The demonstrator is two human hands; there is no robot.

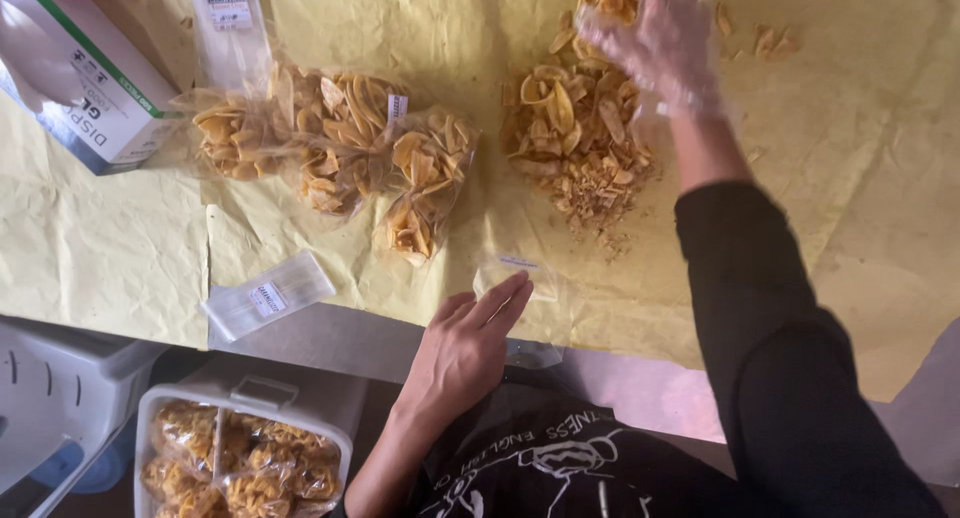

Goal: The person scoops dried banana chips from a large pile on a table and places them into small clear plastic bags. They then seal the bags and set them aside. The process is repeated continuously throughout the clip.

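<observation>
The left hand (462, 350) lies flat on the bench (640, 383), its fingers (500, 303) resting on the near edge of an empty clear bag (525, 278). Beyond those fingers, farther up the paper sheet (100, 248), lies the loose pile of chips (580, 138), and the gloved right hand (660, 43) sits on the pile's far side. Left of the left fingers lies a flat stack of empty bags (267, 295); beyond that stack, three filled bags (330, 148) lie side by side. Farther left still, a glove box (80, 78) sits on the sheet. Below the bench, left of the left wrist, a tub (240, 458) holds more filled bags.
</observation>
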